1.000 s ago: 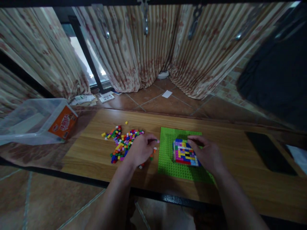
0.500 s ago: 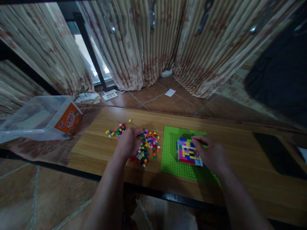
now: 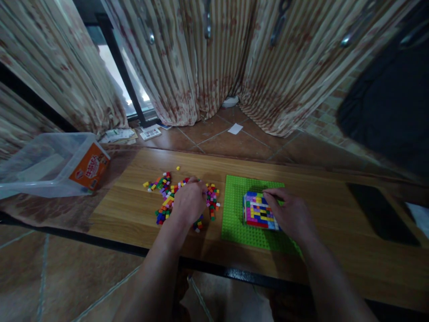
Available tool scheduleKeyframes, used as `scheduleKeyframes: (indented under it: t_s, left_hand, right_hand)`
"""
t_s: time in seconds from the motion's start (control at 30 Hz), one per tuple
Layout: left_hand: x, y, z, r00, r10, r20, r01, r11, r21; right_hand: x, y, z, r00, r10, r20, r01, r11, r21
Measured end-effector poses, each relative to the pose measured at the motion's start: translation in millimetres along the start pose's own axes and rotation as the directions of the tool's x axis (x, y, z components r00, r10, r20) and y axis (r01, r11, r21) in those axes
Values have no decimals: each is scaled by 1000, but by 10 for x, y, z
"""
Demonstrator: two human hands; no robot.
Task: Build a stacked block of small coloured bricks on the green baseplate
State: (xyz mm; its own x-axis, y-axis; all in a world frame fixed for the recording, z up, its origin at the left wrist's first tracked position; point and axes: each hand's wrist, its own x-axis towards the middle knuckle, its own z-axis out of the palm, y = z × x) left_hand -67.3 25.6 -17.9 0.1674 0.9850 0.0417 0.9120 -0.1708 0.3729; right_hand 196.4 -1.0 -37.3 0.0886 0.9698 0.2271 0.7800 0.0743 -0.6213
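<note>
On the loose bricks point(image 3: 164, 197) rests the left hand point(image 3: 189, 201).

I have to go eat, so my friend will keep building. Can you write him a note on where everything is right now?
Left hand: resting on the loose bricks, fingers curled; whether it has picked one up cannot be seen.
Right hand: steadying the block, fingertips on its far right edge.
Things: the block, a multicoloured build, sits on the green baseplate on the table. The loose bricks lie left of the baseplate. A tipped clear bin is far left.
Done: several layers stacked.
Left: many bricks still unused.
</note>
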Motion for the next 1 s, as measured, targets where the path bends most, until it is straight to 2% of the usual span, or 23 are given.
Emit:
scheduleKeyframes:
  t_s: [0.1, 0.33, 0.43, 0.53, 0.6, 0.8, 1.0]
  left_hand:
    - [14, 4, -4, 1000, 16, -13, -17, 999, -32]
    - [-2, 191, 0, 997, 58, -53, -72, 941, -331]
    - [-15, 323, 86, 991, 119, -66, -136, 865, -483]
    - [-20, 436, 186, 989, 134, -69, -148, 768, -624]
    - [-23, 498, 225, 989, 129, -66, -141, 750, -647]
    - [-23, 642, 242, 989, 122, -87, -149, 780, -607]
    - [26, 715, 365, 988, 100, -120, -155, 738, -657]
  right_hand:
    - [-4, -9, -6, 1000, -14, 9, 14, 1000, 3]
    - [5, -37, -20, 999, 5, -36, -4, 999, 34]
    - [15, -55, -24, 998, 16, -57, -13, 999, 49]
    - [21, -71, -20, 998, 22, -61, -18, 998, 58]
    - [23, -74, -18, 998, 23, -57, -19, 998, 61]
    - [16, -72, -44, 997, 30, -67, -24, 996, 80]
    - [13, -85, -57, 998, 32, -51, -27, 994, 108]
